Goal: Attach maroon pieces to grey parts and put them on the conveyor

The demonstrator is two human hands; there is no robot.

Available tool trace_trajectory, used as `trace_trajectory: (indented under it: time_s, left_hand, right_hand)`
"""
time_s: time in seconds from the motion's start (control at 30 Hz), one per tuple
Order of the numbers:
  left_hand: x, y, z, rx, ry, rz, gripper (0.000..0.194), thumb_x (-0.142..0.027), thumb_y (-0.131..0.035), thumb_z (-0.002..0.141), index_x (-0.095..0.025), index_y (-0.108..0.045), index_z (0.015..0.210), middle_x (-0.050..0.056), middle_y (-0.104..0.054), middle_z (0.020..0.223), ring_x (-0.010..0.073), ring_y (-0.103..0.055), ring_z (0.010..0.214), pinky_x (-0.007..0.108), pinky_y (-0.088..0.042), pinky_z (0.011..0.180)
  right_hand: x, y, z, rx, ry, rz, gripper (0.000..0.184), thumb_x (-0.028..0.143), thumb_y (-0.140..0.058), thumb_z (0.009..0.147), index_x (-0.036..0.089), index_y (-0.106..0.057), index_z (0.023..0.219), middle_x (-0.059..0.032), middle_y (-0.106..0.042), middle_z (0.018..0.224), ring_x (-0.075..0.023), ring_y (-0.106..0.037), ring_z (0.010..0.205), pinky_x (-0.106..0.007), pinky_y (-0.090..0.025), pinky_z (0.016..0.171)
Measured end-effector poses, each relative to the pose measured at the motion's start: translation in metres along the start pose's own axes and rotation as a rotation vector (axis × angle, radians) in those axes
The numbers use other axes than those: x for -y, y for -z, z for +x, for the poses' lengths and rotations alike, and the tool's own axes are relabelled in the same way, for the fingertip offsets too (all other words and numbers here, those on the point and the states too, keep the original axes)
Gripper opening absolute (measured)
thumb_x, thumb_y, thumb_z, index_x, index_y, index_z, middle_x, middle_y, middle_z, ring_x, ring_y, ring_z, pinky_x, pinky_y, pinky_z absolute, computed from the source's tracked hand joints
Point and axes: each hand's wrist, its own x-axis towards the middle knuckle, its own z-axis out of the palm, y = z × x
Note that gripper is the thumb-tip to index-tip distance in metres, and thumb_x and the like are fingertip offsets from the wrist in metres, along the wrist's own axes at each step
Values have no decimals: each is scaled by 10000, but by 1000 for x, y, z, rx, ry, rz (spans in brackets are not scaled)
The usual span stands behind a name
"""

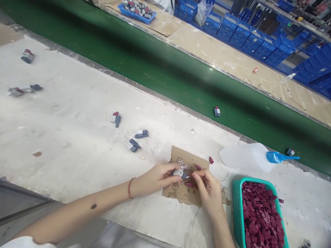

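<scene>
My left hand pinches a small grey and dark blue plastic part between thumb and fingers. The part is held over a piece of brown cardboard with a wet, shiny patch. Just to the right, my right hand has its thumb and fingertips closed together close to that part. Whatever those fingertips hold, if anything, is too small to make out. Dark red plastic pieces lie on the cardboard beside my right fingertips, partly hidden by them. Another dark red piece rests off the cardboard's upper right corner.
A green basket of dark red pieces stands at right, below a white bottle with a blue spout. Several grey, blue and red assemblies lie leftward. A green conveyor belt runs beyond, carrying small assemblies. Blue bins line the far side.
</scene>
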Motion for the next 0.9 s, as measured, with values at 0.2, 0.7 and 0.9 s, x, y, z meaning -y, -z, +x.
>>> trace_trajectory:
  time_s: [0.2, 0.7, 0.9]
  left_hand:
    - [9, -3, -1, -16, -164, 341, 355, -447, -427, 972, -150, -623, 971, 45, -651, 783, 166, -580, 667, 262, -437, 618]
    - [11, -4, -1, 26, -245, 485, 486, -536, -286, 1005, -147, -576, 965, 52, -638, 784, 172, -587, 675, 256, -427, 614]
    - [13, -4, 0, 35, -290, 477, 522, -556, -254, 1003, -150, -563, 890, 34, -616, 726, 155, -563, 621, 245, -401, 570]
  right_hand:
    - [5, -6, -2, -133, -26, 189, 238, 396, -631, 874, 202, -647, 737, -11, -670, 637, -145, -597, 539, -229, -475, 482]
    - [5, -18, -2, -10, 224, 161, 110, 190, -614, 901, 216, -640, 797, -13, -698, 743, -145, -652, 664, -229, -507, 587]
    - [4, -23, -4, 10, 322, 109, 125, 152, -584, 913, 217, -623, 814, -14, -693, 762, -146, -651, 705, -245, -517, 648]
